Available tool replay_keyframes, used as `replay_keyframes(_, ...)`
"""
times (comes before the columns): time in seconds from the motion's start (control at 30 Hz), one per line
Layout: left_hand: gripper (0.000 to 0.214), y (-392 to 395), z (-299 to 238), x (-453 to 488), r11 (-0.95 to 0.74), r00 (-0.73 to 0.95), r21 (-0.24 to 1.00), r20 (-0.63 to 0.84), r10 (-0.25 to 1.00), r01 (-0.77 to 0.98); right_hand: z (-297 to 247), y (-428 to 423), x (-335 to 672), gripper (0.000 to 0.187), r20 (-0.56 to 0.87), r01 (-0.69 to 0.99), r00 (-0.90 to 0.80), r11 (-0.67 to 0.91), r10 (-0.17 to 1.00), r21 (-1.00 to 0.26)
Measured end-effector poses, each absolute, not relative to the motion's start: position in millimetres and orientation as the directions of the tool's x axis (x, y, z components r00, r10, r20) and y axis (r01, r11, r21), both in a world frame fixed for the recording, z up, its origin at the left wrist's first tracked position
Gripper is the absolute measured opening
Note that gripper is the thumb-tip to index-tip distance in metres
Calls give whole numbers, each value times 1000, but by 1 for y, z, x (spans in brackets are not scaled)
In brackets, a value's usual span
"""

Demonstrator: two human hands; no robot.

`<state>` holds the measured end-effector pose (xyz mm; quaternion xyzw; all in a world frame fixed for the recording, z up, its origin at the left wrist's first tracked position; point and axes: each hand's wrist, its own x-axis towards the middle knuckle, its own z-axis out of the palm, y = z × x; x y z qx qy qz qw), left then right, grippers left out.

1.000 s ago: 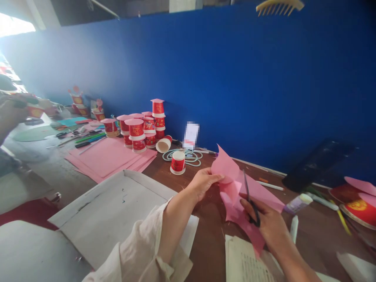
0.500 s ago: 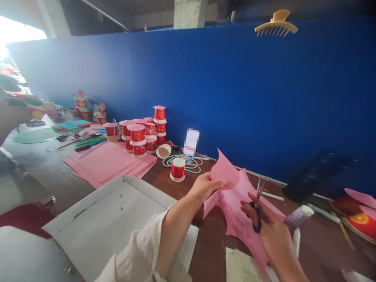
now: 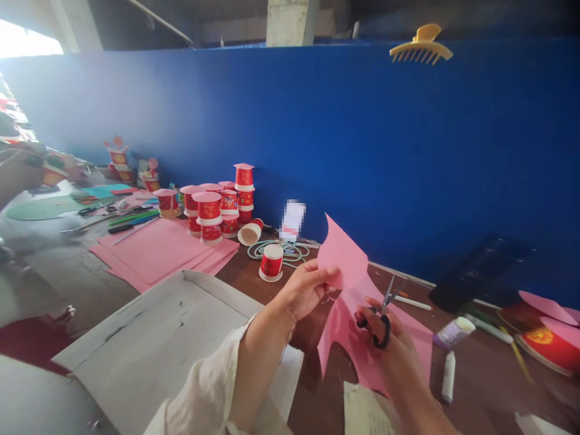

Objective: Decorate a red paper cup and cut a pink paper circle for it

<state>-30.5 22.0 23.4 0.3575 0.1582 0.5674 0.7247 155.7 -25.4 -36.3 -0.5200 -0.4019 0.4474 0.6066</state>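
My left hand pinches a piece of pink paper that has a curved edge and a pointed upper corner. Black-handled scissors are in my right hand, with my fingers around the handles. Their blades are parted and point up, to the right of the held piece. Beneath my right hand lies a larger pink sheet with curved cutouts along its edge. Whether it is still joined to the held piece, I cannot tell. An upside-down red paper cup stands beyond my left hand.
Stacked red cups with pink tops stand by a pink paper pile. A white box lid lies at left. A glue stick and a white marker lie at right. A co-worker's hand shows far left.
The scissors and my right hand have shifted left and tilted. The held pink piece has turned and risen slightly, and the larger sheet beneath has changed position. The whole view has drifted a little.
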Motion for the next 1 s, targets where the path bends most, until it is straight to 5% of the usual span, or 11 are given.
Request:
replay_keyframes(0.17, 42, 21, 13, -28, 233, 474, 855, 17, 880, -464, -30, -25, 163, 57, -98, -241, 332, -16, 938, -970)
replay_keyframes(0.4, 27, 21, 2, -19, 192, 431, 976, -131, 893, -102, -27, -24, 167, 56, -50, -295, 383, 71, 922, -953)
replay_keyframes(0.6, 19, 28, -9, -15, 226, 382, 972, -184, 906, -69, -28, -24, 169, 56, 36, -178, 371, 109, 928, -978)
replay_keyframes(1.0, 22, 19, 5, -12, 267, 404, 955, -195, 894, -130, -32, -21, 167, 57, -23, -190, 418, 62, 908, -980)
